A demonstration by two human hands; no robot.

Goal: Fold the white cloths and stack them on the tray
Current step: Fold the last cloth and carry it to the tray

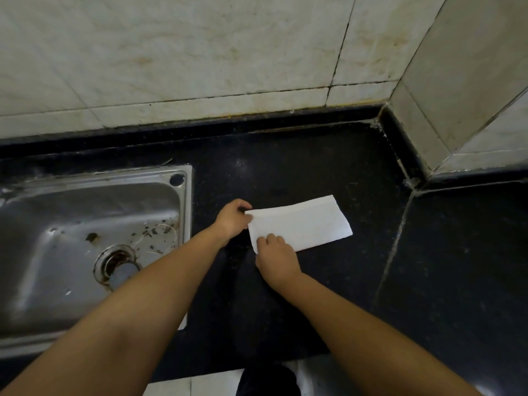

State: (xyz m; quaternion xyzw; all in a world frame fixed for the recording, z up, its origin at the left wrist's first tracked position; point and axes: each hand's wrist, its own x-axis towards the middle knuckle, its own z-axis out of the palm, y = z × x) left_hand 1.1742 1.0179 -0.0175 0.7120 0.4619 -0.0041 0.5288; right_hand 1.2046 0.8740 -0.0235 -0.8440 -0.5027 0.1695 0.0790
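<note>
White cloth [303, 224]: folded into a long strip, lying flat on the black counter [285, 167], just right of the steel sink [85, 224].
Left hand [231, 218]: fingers curled at the cloth's far left corner, apparently pinching it; the grip itself is hidden.
Right hand [275, 258]: fingers bent down onto the cloth's near left corner, holding it there.
Sink: stained, drain toward its near right.

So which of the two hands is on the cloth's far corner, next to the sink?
The left hand. It pinches the far-left corner of the cloth, nearest the sink; the right hand holds the near edge instead.
</note>
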